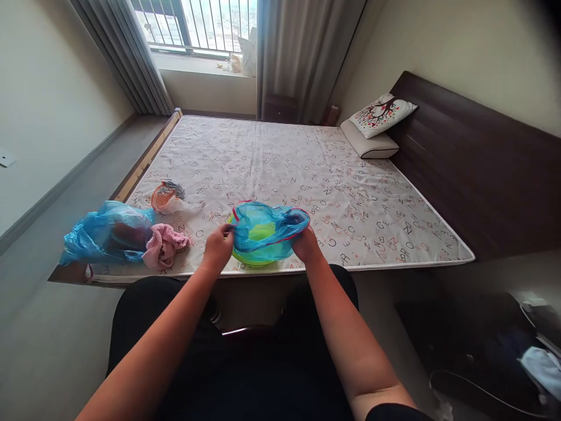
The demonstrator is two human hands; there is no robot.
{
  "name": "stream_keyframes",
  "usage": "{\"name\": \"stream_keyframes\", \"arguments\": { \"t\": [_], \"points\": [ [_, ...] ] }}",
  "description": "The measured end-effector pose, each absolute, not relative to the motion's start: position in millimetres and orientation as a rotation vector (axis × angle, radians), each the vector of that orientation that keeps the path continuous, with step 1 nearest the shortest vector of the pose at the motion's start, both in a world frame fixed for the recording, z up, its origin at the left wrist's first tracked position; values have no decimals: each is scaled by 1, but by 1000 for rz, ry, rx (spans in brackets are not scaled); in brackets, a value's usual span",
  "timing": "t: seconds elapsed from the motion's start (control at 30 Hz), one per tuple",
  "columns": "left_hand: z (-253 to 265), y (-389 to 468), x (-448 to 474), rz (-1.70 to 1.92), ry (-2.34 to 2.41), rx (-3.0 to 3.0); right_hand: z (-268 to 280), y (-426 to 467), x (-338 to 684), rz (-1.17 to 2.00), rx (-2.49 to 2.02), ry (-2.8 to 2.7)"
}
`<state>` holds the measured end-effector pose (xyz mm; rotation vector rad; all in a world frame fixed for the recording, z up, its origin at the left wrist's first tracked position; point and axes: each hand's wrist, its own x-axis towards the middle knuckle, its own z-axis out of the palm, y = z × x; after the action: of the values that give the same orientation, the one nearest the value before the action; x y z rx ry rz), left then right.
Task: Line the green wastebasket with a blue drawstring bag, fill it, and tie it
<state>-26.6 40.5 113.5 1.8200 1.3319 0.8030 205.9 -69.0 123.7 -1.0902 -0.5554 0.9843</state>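
Observation:
A thin blue plastic bag (pixel 272 241) with a red edge is spread over a lime-green basin (pixel 256 262) near the mattress's front edge. My left hand (pixel 218 248) pinches the bag's rim on the left side. On the opposite side, my right hand (pixel 307 244) grips the rim, its fingers partly behind the bunched film. The green inside shows through the bag's mouth between my hands. A pink cloth (pixel 165 245) lies to the left of my left hand, touching a larger, filled blue plastic bag (pixel 109 231). Behind it is a crumpled orange and white wrapper (pixel 166 199).
The mattress (pixel 280 158), printed with letters, stretches to the window. Two pillows (pixel 379 120) are stacked against the dark headboard (pixel 473 134). A wooden bed rail (pixel 149 155) runs along the left. At lower right, a dark low surface (pixel 473 345) holds a cable and a pale cloth.

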Motion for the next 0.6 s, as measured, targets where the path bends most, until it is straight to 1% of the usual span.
{"name": "stream_keyframes", "arguments": {
  "t": [0.1, 0.2, 0.27, 0.37, 0.6],
  "points": [
    [118, 54, -47, 969, 1305, 1317, 119, -82, 227, 996, -1046, -475],
    [124, 51, -60, 1001, 1219, 996, 108, -94, 239, 879, -1137, -340],
    [125, 43, -66, 978, 1184, 918, 104, -98, 238, 881, -1176, -269],
    [120, 29, -69, 949, 1171, 905, 106, -93, 224, 995, -1221, -219],
    [112, 10, -67, 865, 1165, 946, 100, -31, 185, 1123, -1200, -472]
  ]
}}
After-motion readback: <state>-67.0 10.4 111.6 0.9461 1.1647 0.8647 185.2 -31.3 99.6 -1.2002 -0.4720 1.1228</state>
